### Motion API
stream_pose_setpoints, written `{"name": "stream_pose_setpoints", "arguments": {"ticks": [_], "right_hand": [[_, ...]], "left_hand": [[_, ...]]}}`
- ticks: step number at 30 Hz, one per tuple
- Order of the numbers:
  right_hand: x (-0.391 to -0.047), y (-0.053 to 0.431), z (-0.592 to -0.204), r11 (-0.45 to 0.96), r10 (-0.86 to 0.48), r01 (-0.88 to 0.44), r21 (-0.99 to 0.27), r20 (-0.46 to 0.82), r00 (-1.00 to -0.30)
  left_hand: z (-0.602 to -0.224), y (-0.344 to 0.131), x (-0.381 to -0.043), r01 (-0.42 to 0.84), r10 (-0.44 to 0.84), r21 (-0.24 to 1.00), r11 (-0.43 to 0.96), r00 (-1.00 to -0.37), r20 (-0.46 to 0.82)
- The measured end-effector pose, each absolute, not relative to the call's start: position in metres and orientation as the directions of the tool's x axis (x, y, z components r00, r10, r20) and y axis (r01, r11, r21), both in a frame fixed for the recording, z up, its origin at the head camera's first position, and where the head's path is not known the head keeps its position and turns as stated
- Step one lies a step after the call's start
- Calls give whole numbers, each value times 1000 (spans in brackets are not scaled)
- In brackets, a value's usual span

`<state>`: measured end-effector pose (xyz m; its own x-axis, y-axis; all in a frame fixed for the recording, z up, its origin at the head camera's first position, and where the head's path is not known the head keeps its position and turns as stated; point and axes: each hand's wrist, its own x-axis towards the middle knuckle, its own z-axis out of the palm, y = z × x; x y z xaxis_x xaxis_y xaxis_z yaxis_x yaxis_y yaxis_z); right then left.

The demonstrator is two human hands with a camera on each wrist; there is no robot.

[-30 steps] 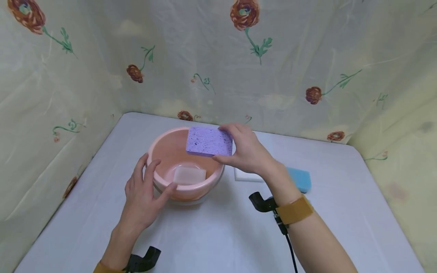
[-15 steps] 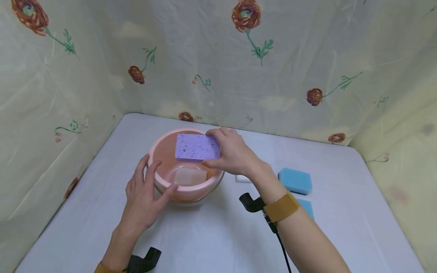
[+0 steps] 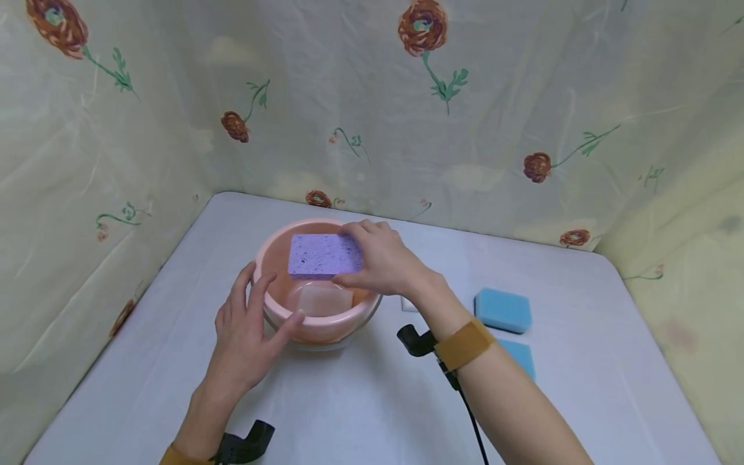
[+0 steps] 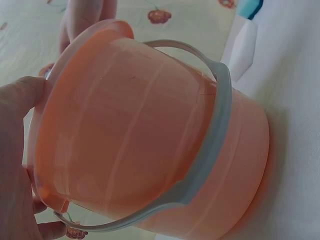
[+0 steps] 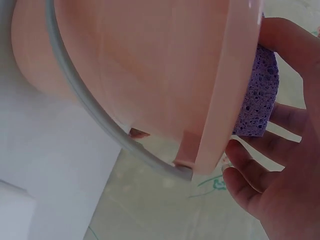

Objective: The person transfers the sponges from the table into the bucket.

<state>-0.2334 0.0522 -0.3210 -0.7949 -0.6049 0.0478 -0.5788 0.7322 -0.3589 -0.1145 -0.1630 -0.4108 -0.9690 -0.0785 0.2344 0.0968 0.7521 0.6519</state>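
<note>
A pink bucket point(image 3: 314, 329) with a grey handle point(image 4: 222, 105) stands on the white table. My left hand point(image 3: 244, 336) holds its rim at the near left, thumb at the front edge and fingers along the left side. My right hand point(image 3: 383, 258) pinches a purple sponge point(image 3: 322, 255) between thumb and fingers at its right end. The sponge is over the bucket's mouth; in the right wrist view part of it shows past the rim, the rest hidden behind the bucket wall. A whitish block point(image 3: 325, 299) lies at the bottom inside the bucket.
Two blue sponges point(image 3: 502, 310) lie on the table point(image 3: 599, 361) right of the bucket, the nearer one partly behind my right forearm. A white block point(image 3: 409, 303) sits beside the bucket, mostly hidden by that arm. A flowered curtain point(image 3: 372, 116) surrounds the table's back and sides.
My right hand has moved left and down with the purple sponge, from the bucket's right rim to over its mouth. Both blue sponges have come into sight. The left hand stays put.
</note>
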Motion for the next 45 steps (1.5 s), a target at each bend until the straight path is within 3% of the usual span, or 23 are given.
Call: {"name": "stream_pose_setpoints", "arguments": {"ticks": [28, 45], "right_hand": [[-242, 17, -322, 741, -672, -652, -160, -202, -713], [-243, 4, -329, 748, -651, -662, -51, -250, -716]], "left_hand": [[-410, -166, -115, 100, -69, 655, 749, -971, 228], [-411, -166, -115, 112, -63, 648, 753, -969, 241]]}}
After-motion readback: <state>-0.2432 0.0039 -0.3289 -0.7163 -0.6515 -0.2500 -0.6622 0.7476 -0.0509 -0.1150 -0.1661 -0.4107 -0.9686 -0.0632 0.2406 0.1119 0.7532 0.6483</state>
